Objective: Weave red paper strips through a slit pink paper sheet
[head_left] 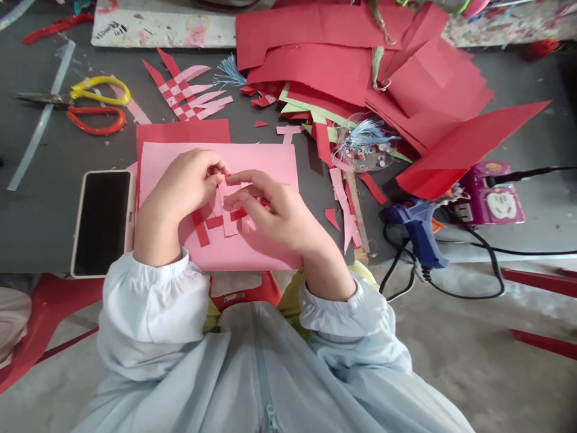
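Red and pink paper strips (229, 224), partly interwoven, lie on a pink paper sheet (261, 255) in front of me. My left hand (184, 180) is closed, pinching the top end of a pink strip between thumb and fingertips. From the other side, my right hand (282, 210) reaches over the same strips. Its index finger is stretched out to the top of the pink strip, and the finger below it touches the strip lower down. Those fingers are apart; the rest curl beneath and cover part of the weave. Under the pink sheet, red paper (184, 129) sticks out.
Left of the sheets are a phone (103, 222) and scissors (90, 105). Beyond them lies a woven red-and-pink piece (184, 90). Red paper (315, 66) is stacked at the back. To the right are scraps (345, 207), a glue gun (419, 231) with cords, and a purple power socket (496, 195).
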Action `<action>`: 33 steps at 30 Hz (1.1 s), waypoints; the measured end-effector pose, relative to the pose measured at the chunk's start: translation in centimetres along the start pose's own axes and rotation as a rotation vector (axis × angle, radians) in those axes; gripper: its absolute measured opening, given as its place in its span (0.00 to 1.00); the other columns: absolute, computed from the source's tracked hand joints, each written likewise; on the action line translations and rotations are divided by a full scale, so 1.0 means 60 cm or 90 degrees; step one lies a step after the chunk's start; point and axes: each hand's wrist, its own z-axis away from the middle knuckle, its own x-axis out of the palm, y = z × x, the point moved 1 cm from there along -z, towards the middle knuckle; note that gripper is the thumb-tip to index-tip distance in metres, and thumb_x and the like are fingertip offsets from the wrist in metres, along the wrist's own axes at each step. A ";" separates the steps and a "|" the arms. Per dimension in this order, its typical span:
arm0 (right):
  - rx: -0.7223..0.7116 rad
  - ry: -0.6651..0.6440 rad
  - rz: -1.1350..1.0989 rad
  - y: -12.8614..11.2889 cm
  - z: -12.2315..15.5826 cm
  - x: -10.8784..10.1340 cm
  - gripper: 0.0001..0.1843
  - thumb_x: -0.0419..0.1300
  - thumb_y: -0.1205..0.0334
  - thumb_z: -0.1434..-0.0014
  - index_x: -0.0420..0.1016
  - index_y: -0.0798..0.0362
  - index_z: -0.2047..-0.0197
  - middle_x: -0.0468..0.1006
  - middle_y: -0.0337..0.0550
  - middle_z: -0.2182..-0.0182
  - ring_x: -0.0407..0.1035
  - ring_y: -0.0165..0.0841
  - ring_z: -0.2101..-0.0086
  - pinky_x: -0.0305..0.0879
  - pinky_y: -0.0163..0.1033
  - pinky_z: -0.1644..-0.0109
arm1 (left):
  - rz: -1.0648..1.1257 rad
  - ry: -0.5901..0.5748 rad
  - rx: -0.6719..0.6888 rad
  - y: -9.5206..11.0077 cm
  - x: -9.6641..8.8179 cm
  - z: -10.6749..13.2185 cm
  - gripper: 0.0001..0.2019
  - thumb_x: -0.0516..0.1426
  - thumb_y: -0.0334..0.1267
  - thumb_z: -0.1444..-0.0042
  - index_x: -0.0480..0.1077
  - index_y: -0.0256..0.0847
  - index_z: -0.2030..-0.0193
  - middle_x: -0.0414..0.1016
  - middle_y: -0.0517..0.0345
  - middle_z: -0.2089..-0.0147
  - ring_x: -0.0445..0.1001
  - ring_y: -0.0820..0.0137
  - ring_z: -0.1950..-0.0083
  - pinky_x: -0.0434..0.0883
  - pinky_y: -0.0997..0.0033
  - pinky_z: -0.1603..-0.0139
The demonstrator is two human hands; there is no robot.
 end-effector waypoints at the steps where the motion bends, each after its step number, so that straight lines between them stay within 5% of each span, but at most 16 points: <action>1: -0.006 -0.018 -0.016 0.001 0.000 -0.001 0.19 0.48 0.66 0.37 0.70 0.53 0.45 0.84 0.43 0.60 0.77 0.34 0.60 0.70 0.44 0.50 | 0.001 -0.001 -0.005 0.000 0.001 -0.001 0.12 0.52 0.27 0.44 0.77 0.40 0.61 0.80 0.56 0.60 0.74 0.68 0.61 0.68 0.67 0.56; 11: -0.023 -0.050 -0.127 0.020 0.008 0.000 0.35 0.45 0.76 0.54 0.62 0.49 0.42 0.78 0.44 0.52 0.78 0.33 0.56 0.79 0.44 0.54 | -0.035 0.010 -0.010 0.004 0.002 -0.001 0.13 0.51 0.27 0.49 0.75 0.39 0.62 0.77 0.58 0.65 0.71 0.71 0.65 0.66 0.69 0.61; 22: -0.093 -0.073 -0.217 0.001 0.007 -0.016 0.31 0.48 0.72 0.52 0.60 0.48 0.43 0.72 0.45 0.44 0.72 0.34 0.44 0.79 0.45 0.45 | -0.021 0.001 -0.008 0.008 0.004 0.003 0.13 0.51 0.25 0.47 0.75 0.40 0.62 0.77 0.59 0.64 0.71 0.70 0.64 0.65 0.68 0.62; 29: -0.033 0.001 -0.063 0.015 0.012 -0.030 0.30 0.48 0.75 0.50 0.63 0.48 0.44 0.78 0.40 0.54 0.78 0.27 0.65 0.77 0.39 0.58 | -0.032 0.033 -0.009 -0.002 0.009 0.001 0.12 0.53 0.27 0.44 0.76 0.42 0.59 0.79 0.58 0.61 0.74 0.69 0.61 0.68 0.68 0.59; 33: -0.050 0.046 0.068 0.015 0.011 -0.031 0.26 0.49 0.77 0.48 0.69 0.51 0.48 0.82 0.40 0.58 0.78 0.31 0.62 0.74 0.40 0.56 | -0.045 0.051 0.013 -0.005 0.011 0.002 0.09 0.55 0.28 0.44 0.75 0.40 0.60 0.79 0.57 0.60 0.75 0.67 0.59 0.71 0.66 0.54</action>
